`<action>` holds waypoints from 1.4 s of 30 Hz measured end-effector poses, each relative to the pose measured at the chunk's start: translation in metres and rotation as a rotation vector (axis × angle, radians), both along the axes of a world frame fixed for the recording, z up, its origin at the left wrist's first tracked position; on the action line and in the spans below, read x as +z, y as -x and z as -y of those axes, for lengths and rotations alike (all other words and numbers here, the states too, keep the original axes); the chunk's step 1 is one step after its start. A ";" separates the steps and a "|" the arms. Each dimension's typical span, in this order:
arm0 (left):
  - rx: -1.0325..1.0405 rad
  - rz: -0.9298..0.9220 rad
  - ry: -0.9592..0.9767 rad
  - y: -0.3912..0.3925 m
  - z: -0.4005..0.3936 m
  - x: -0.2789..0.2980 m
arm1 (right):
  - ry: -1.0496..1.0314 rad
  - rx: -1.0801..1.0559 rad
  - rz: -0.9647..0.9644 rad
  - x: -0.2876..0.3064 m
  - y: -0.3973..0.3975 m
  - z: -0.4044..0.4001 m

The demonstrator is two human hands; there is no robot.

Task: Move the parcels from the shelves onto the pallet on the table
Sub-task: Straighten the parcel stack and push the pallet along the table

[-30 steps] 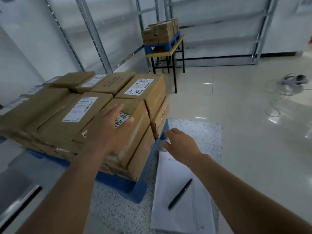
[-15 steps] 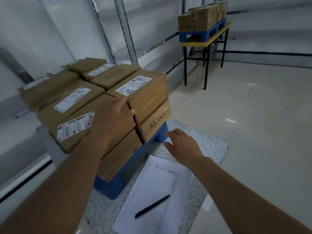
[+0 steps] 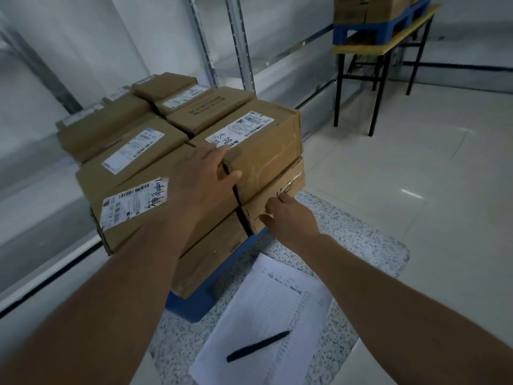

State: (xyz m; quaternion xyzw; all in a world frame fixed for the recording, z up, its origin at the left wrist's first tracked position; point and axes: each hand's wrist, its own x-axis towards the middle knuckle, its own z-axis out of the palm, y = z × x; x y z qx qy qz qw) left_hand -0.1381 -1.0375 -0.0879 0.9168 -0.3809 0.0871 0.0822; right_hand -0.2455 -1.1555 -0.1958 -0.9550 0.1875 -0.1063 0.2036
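The left hand lies flat and open atop the near parcel on the blue pallet, gripping nothing; the right hand, loosely curled and empty, touches the lower parcel just right of it; the near parcel's long axis runs left-right.

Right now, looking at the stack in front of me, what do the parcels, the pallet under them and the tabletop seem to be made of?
Parcels: brown corrugated cardboard, matte, with folded edges, glossy clear tape strips and white paper labels.
Pallet: probably moulded plastic, solid blue with a smooth, slightly shiny face.
Tabletop: looks like terrazzo or speckled stone, white with dark flecks; it could be a printed laminate.
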 end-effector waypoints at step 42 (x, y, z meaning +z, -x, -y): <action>0.261 -0.262 0.159 -0.023 -0.002 -0.007 | -0.505 0.126 0.069 0.011 -0.070 0.162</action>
